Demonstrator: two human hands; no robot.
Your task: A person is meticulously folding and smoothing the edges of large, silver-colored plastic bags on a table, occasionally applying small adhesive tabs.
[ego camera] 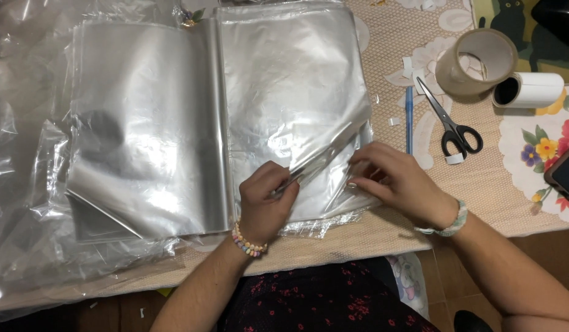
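Clear plastic bags [290,92], glossy, thin and slightly wrinkled, lie in a flat stack on the lace-patterned tablecloth [481,178], their near edge just short of the table's front edge, with a second stack [143,123] touching on the left and loose crumpled plastic wrap [26,184] filling the far left. Open cloth remains only to the right, before a blue pen [409,120], black-handled scissors [450,123], a brown tape roll [475,61] and a white roll [530,90]. The left hand [265,203], curled with knuckles up, and the right hand [398,181], fingers flexed, each pinch the lifted near-right corner of the top bag.
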